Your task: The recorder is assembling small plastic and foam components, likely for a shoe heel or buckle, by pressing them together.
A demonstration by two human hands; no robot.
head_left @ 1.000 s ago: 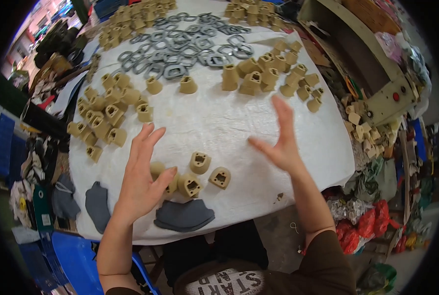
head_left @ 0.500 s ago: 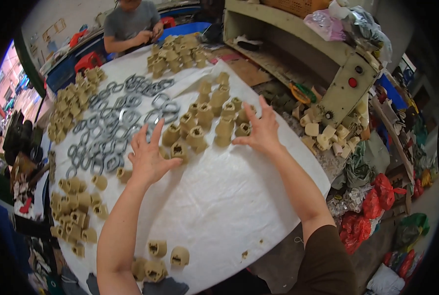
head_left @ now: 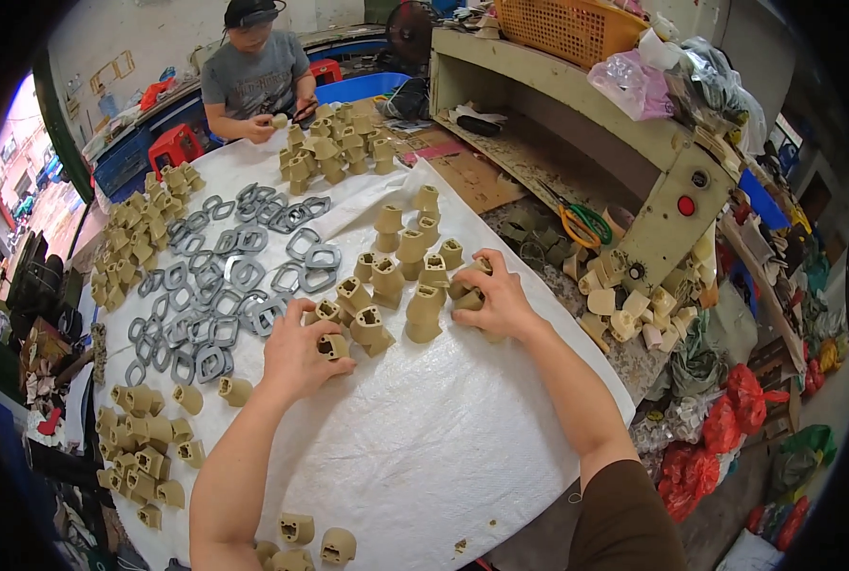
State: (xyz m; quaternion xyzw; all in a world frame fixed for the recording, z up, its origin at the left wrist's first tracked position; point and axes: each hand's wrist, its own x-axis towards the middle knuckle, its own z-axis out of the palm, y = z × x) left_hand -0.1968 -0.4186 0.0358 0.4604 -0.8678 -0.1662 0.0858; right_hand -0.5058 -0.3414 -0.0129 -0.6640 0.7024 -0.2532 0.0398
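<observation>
My left hand [head_left: 298,354] is closed around a small olive-tan hollow moulded piece [head_left: 332,346], whose open end shows a squarish hole. To the right, the fingers of my right hand [head_left: 497,300] curl over another olive-tan hollow piece [head_left: 466,295], partly hidden by them. Between the two hands stands a cluster of similar pieces [head_left: 371,329], some stacked into short columns [head_left: 424,312]. Left of the cluster lie many grey squarish rings [head_left: 244,273], spread loosely over the white sheet [head_left: 396,438] on the table.
More olive-tan pieces lie in groups at the left edge [head_left: 144,443], far left [head_left: 129,238], far end [head_left: 334,143] and near edge [head_left: 338,545]. Across the table sits another person [head_left: 258,81]. On the right are a metal bench [head_left: 577,86], scissors [head_left: 582,224] and red bags [head_left: 720,423].
Both hands have lowered onto the cluster's sides and their spread fingers have closed around pieces. The person opposite has raised their head and moved their hands apart.
</observation>
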